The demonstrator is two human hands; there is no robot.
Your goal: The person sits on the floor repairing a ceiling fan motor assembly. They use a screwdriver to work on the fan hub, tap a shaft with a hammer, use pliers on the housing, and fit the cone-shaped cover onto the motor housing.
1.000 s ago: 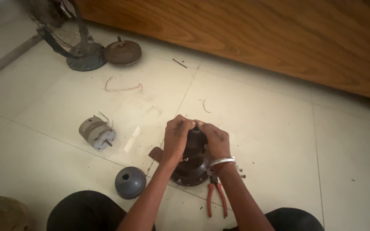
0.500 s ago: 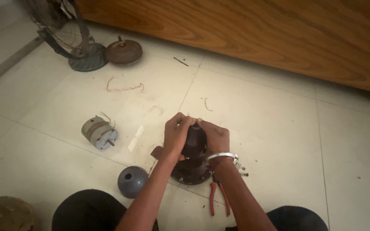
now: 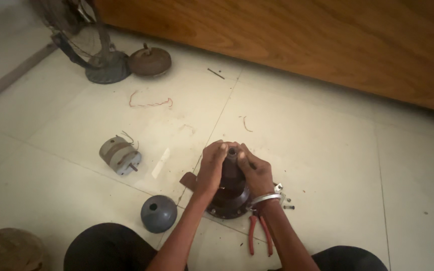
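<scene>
Both hands (image 3: 237, 168) still clasp the brown housing (image 3: 231, 193).

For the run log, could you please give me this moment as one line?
left hand: grips motor housing | right hand: grips housing top | red-handled pliers: on floor beside

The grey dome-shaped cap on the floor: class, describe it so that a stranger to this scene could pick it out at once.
Start from the pale tiled floor and find the left hand gripping the dark brown cone-shaped housing. Just left of that forearm, near the person's knee, lies the grey dome cap. Unlike the small wound motor farther up, it is smooth, rounded and has one hole on top.
</scene>
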